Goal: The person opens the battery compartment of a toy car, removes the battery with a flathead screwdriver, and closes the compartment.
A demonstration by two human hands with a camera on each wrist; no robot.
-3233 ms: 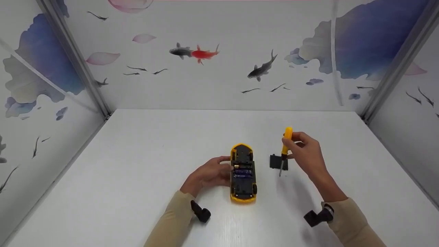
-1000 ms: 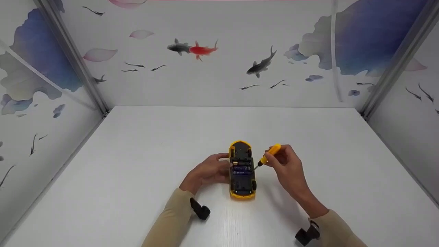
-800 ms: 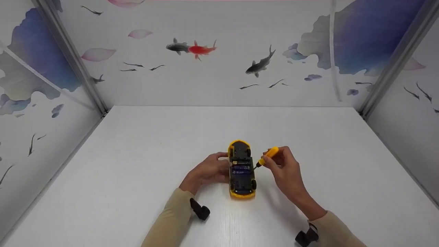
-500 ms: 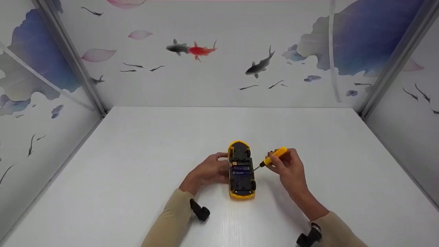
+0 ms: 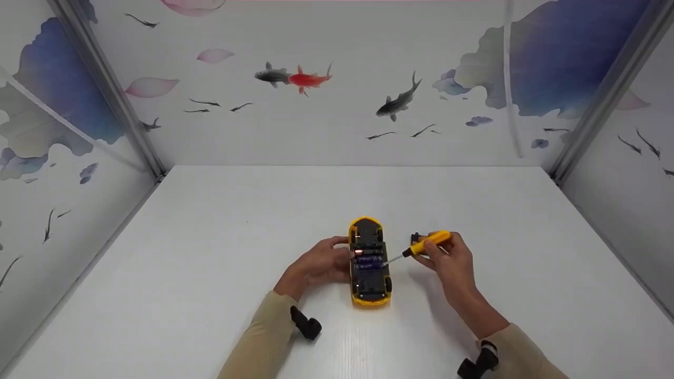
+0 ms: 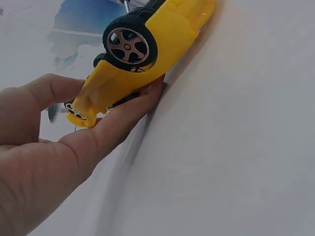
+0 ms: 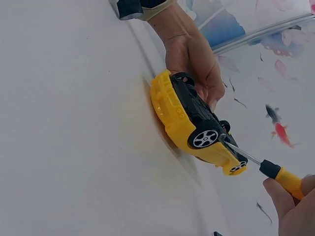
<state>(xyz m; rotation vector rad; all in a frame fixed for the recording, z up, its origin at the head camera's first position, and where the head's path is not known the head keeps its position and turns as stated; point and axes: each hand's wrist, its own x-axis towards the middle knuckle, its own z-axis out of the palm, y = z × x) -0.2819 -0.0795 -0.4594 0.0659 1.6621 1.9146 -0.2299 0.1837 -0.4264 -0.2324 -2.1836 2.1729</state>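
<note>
A yellow toy car (image 5: 372,287) lies upside down on the white table, its black underside facing up. Batteries (image 5: 368,263) with purple-blue wrappers sit in its uncovered battery compartment. My left hand (image 5: 322,263) grips the car's left side, thumb near the compartment and fingers at the far flank, as the left wrist view (image 6: 54,157) of that hand shows. In my right hand (image 5: 456,266) is a screwdriver (image 5: 433,243) with a yellow handle, held slanting. Its metal shaft (image 7: 245,154) reaches the compartment's right edge. Behind the right fingers a dark corner of the black battery cover (image 5: 414,238) shows.
The white table (image 5: 237,221) is bounded by a back wall (image 5: 337,137) and side walls printed with fish and petals. A small black camera is strapped to each wrist, the left one (image 5: 306,323) near the table.
The screwdriver has gone from upright over the cover to slanted with its tip at the car. Lately its handle has dropped lower and the right hand has shifted right; the left hand keeps its hold.
</note>
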